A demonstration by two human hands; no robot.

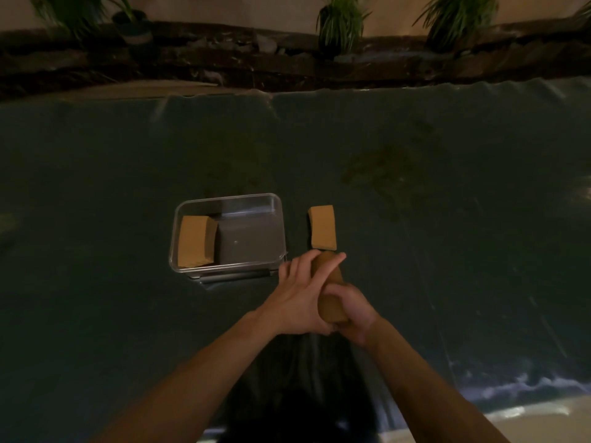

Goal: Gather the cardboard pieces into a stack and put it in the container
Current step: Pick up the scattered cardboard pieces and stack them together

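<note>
Here, both hands meet over a dark green plastic sheet (415, 155) that covers the work surface. The left hand (300, 298) and the right hand (350, 310) close together around a bundle of cardboard pieces (331, 295) — left fingers wrapped over its upper part, right hand gripping its lower end. Just beyond the fingertips, another cardboard stack (323, 227) lies flat on the sheet, apart from the hands. To its left stands a clear rectangular container (278, 219), with a cardboard stack in the container (195, 242) against its left wall. Potted plants (340, 24) line the far edge.
</note>
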